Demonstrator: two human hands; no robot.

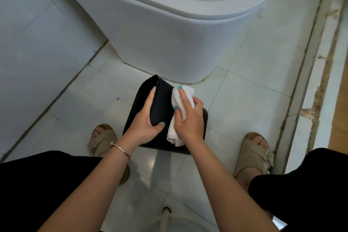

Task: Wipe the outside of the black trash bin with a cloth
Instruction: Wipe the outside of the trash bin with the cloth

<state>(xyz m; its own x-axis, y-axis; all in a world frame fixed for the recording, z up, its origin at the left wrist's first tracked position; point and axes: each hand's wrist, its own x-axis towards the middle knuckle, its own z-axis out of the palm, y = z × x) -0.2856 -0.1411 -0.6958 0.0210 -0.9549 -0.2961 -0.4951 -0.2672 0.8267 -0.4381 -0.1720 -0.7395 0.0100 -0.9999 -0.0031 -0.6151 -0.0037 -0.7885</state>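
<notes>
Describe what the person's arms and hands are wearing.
Both forearms are bare, with no sleeves in view. The left hand has a thin silver bangle at the wrist. Fingernails on it and the right hand are painted teal. No rings or watch show.

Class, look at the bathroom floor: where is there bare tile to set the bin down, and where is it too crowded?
Bare floor lies right of the black trash bin, between toilet and threshold; more lies left, toward the wall. Crowded: between the sandals, where left hand, right hand and cloth work.
</notes>
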